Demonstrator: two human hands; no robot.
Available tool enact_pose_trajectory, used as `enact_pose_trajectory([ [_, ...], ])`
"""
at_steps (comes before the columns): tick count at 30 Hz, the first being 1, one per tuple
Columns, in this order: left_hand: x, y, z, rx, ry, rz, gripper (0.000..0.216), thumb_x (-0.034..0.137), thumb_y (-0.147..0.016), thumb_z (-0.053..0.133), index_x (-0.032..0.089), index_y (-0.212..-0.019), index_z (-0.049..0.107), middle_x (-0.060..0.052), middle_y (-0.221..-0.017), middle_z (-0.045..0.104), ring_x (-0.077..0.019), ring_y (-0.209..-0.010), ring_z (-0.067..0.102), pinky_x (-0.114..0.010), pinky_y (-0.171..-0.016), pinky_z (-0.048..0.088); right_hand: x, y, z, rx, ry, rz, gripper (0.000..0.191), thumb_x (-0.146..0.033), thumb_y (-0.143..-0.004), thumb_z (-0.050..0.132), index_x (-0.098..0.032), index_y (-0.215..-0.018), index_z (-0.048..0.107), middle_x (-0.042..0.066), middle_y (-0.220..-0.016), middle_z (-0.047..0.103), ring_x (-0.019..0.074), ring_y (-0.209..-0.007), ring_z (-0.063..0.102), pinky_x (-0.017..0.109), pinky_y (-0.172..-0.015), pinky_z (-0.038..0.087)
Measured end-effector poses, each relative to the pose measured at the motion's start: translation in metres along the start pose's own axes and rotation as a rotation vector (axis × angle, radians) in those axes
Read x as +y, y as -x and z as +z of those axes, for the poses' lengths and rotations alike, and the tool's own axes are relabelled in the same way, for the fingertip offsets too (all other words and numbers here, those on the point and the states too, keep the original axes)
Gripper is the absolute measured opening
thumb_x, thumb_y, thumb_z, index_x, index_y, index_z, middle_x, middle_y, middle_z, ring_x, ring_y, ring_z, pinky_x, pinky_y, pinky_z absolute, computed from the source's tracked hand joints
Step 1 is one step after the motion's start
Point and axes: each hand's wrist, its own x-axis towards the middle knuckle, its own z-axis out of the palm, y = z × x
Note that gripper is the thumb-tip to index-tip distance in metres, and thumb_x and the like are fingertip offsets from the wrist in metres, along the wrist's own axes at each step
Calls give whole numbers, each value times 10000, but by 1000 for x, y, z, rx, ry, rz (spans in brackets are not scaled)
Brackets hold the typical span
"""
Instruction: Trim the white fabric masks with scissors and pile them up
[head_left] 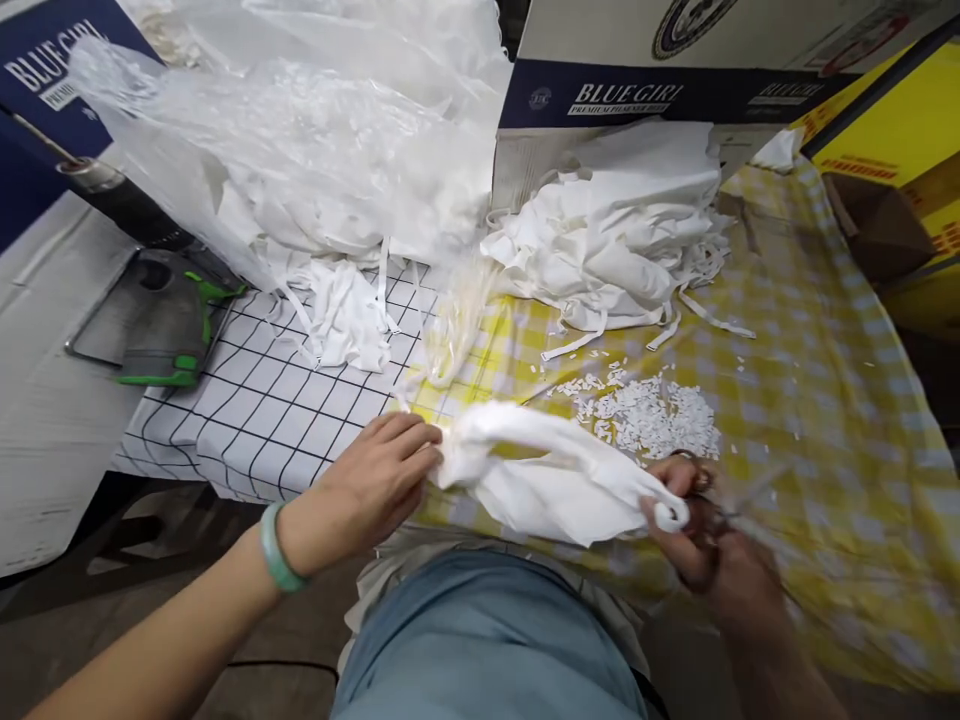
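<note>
My left hand (371, 487), with a green bangle on the wrist, pinches one end of a white cloth piece (551, 480) that lies across the table edge in front of me. My right hand (705, 545) is closed around the cloth's other end; it is blurred, and something thin like scissors (739, 505) seems to be in it too. A patch of small white snippets (649, 410) lies just beyond the cloth on the yellow checked tablecloth (825, 420).
A heap of white cloth with straps (622, 240) sits before a Bluegirl carton (675, 70). A clear plastic bag of white pieces (315, 150) rests on a black-and-white grid cloth (255, 410). A green and grey tool (169, 320) lies at left.
</note>
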Motion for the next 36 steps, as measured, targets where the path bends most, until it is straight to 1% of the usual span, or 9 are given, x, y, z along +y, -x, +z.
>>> enact_pose_trajectory([
  [2, -2, 13, 2, -23, 37, -77, 281, 50, -795, 496, 203, -993, 625, -101, -1081, 646, -255, -1002, 580, -389, -875, 479, 8, 5, 7, -65, -68, 90, 260, -359, -731, 742, -247, -729, 507, 24, -742, 578, 192, -654, 568, 294, -557, 494],
  [5, -17, 17, 1, 185, 5, -214, 255, 50, -809, 451, 173, -955, 620, -116, -1039, 626, -252, -971, 592, -382, -851, 488, 15, 13, 19, -135, -167, 174, 309, -359, -693, 784, -237, -757, 507, 16, -762, 579, 170, -653, 570, 267, -562, 494],
  [7, -25, 13, 0, 208, -43, -206, 266, 57, -807, 453, 164, -983, 621, -128, -1074, 614, -267, -1007, 576, -413, -889, 477, 17, 17, 25, -154, -212, 167, 291, -346, -730, 759, -230, -762, 493, 11, -762, 576, 155, -651, 565, 252, -567, 486],
  [12, -30, 1, 7, -63, -135, -107, 187, 83, -839, 476, 168, -937, 610, -139, -1092, 616, -290, -1027, 526, -476, -911, 456, 19, 17, 36, -74, -112, 12, 222, -272, -799, 686, -231, -853, 475, 41, -926, 600, 189, -842, 616, 308, -739, 506],
  [17, -18, -9, -4, 132, 69, -77, 122, 85, -857, 491, 183, -784, 493, -90, -886, 614, -203, -838, 557, -345, -767, 478, -4, 6, 74, 50, 13, -287, 426, -211, -758, 725, -244, -1050, 417, 132, -1328, 493, 290, -1304, 458, 480, -1083, 347],
  [23, 31, -17, -53, 508, 630, -296, 137, 124, -851, 599, 194, -777, 507, -26, -846, 585, -135, -759, 558, -242, -625, 453, -45, -27, 136, -262, -114, -313, 324, -213, -745, 708, -247, -957, 465, 68, -1121, 626, 232, -1059, 602, 369, -921, 476],
  [27, 35, 3, -68, 575, 887, -447, 169, 164, -808, 687, 183, -713, 547, -15, -803, 592, -118, -705, 538, -211, -571, 437, -49, -57, 141, -200, -163, -249, 170, -147, -730, 601, -229, -841, 503, -14, -812, 582, 161, -775, 587, 288, -749, 470],
  [32, 18, 28, -48, 462, 1257, -529, 224, 225, -754, 752, 147, -651, 569, -43, -866, 623, -167, -792, 651, -276, -733, 551, -41, -73, 127, -164, -237, -276, 216, -125, -711, 608, -231, -855, 486, -23, -832, 542, 136, -764, 556, 268, -749, 452],
  [36, 21, 25, -18, 23, 1584, -564, 268, 281, -720, 790, 143, -736, 561, -100, -1046, 628, -261, -957, 663, -393, -823, 570, -33, -71, 122, -152, -299, -282, 205, -140, -718, 593, -239, -833, 456, -29, -811, 517, 134, -760, 550, 263, -739, 462],
])
